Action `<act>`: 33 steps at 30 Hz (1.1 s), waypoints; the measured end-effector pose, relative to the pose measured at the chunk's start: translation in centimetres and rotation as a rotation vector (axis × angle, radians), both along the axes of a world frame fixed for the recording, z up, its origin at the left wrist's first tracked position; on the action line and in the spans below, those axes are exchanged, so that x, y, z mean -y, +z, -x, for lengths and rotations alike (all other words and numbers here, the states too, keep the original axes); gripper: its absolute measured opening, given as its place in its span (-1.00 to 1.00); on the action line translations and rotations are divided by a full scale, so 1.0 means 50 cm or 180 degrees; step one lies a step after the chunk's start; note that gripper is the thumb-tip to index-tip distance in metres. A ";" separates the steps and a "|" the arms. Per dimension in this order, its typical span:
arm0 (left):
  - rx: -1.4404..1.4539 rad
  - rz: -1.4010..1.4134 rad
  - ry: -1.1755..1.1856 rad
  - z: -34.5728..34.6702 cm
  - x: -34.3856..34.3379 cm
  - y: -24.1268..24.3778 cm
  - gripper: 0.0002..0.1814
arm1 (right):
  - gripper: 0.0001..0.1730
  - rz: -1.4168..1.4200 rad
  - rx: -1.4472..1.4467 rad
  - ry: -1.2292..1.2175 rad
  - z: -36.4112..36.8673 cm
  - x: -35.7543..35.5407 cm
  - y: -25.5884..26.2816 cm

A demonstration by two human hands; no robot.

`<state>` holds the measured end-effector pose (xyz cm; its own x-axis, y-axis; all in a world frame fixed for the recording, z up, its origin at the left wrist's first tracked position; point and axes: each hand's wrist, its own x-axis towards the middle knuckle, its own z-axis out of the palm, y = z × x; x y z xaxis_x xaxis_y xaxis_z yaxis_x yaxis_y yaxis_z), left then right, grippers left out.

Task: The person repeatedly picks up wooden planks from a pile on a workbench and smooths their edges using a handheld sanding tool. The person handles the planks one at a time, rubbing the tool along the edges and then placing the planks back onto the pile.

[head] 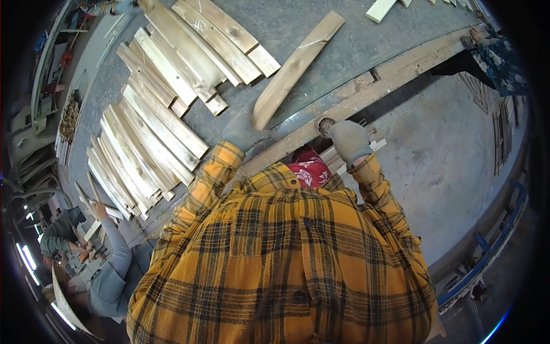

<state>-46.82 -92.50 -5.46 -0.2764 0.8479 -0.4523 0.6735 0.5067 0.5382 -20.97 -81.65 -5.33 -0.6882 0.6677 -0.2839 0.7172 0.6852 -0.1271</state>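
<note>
My left hand, in a grey glove, is at the near end of a single wooden board. The glove nearly matches the tabletop, so its fingers are hard to make out; whether they grip the board or only touch it is unclear. The board lies at a slant on the dark table and bears a white chalk-like mark. My right hand, also in a grey glove, is at the table's front edge. A small brown round shape at its fingertips is too unclear to name.
Rows of wooden boards cover the table's left part. Short wood pieces lie at the far side. Dusty planking edges the table. A co-worker in a hat is at left; another person's sleeve shows at right.
</note>
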 end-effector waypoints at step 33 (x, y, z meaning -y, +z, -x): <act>-0.0908 -0.0067 -0.0027 0.099 0.050 0.188 -0.06 | -0.53 -0.0971 -0.2239 -0.0760 0.130 -0.206 -0.067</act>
<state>-51.78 -94.97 3.92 -0.3829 0.8591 -0.3396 0.8033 0.4912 0.3367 -27.49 -71.33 -8.69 -0.4668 0.7977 0.3819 0.6703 0.6008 -0.4356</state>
